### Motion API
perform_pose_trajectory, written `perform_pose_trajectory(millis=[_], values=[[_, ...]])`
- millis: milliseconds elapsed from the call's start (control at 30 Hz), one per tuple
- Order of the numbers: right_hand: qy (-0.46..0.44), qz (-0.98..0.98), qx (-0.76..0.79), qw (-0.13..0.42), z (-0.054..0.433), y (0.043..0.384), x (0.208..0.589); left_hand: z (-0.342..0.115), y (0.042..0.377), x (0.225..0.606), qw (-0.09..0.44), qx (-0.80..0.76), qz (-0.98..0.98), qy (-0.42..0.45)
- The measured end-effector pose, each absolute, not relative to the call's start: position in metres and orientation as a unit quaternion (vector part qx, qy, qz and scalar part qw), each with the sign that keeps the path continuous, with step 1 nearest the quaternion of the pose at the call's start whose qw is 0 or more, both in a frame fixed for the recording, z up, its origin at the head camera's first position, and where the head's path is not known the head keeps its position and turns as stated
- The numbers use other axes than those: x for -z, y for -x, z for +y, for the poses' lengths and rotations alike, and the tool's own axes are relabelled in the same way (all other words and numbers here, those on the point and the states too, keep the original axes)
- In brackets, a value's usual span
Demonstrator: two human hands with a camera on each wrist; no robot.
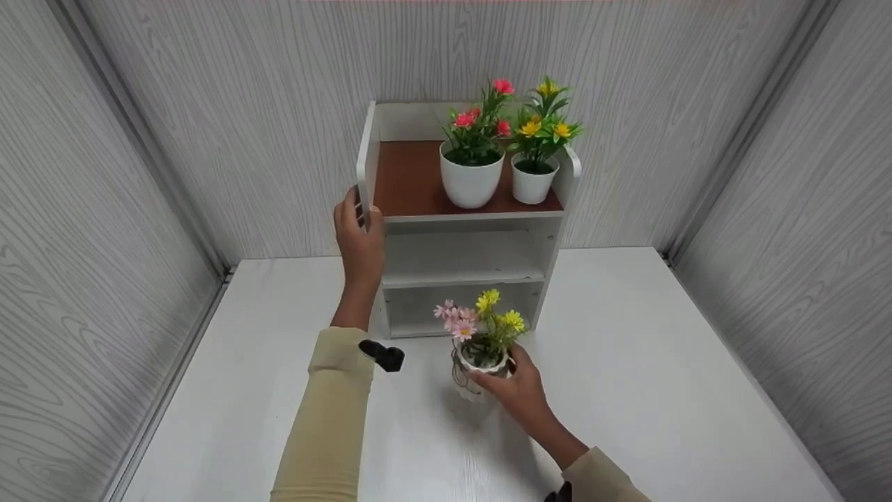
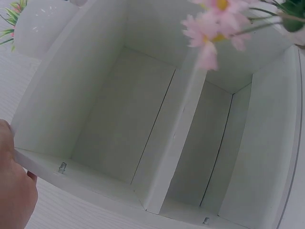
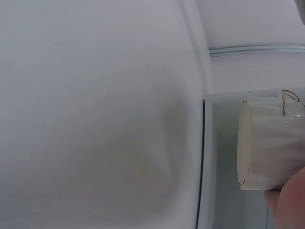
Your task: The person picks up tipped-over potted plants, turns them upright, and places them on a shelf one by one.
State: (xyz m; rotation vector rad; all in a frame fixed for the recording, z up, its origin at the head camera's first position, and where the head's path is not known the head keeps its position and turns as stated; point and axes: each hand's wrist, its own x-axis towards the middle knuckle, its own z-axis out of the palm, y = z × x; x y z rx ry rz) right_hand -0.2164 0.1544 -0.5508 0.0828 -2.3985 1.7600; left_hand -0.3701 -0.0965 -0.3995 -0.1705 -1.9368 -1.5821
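Note:
A small whitish flower pot (image 1: pixel 460 376) tied with twine holds pink flowers (image 1: pixel 458 322) and yellow flowers (image 1: pixel 512 321). My right hand (image 1: pixel 519 387) grips it at the rim, thumb in front, and carries it over the table before the shelf's lowest compartment. In the right wrist view the underside of the pot (image 3: pixel 245 143) shows. Farther back, my left hand (image 1: pixel 361 237) holds the left side panel of a white shelf (image 1: pixel 366 153). In the left wrist view this hand (image 2: pixel 16 186) lies at the panel's edge, beside the shelf's bare compartments (image 2: pixel 128 109).
On the shelf's brown top board (image 1: pixel 408 181) stand a larger white pot (image 1: pixel 472 181) with red-pink flowers and a smaller white pot (image 1: pixel 534 183) with yellow flowers. Wood-grain walls (image 1: pixel 230 104) enclose the white table (image 1: pixel 627 362) at the back and both sides.

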Motion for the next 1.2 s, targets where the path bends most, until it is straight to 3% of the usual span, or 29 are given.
perform_pose_trajectory(millis=[533, 1200], values=[[-0.059, -0.798, -0.595, 0.069, 0.143, 0.225, 0.471, -0.095, 0.370, 0.401, 0.313, 0.594, -0.739, 0.057], [-0.110, -0.802, -0.573, 0.126, 0.122, 0.258, 0.389, -0.094, 0.370, 0.400, 0.313, 0.603, -0.733, 0.050]])
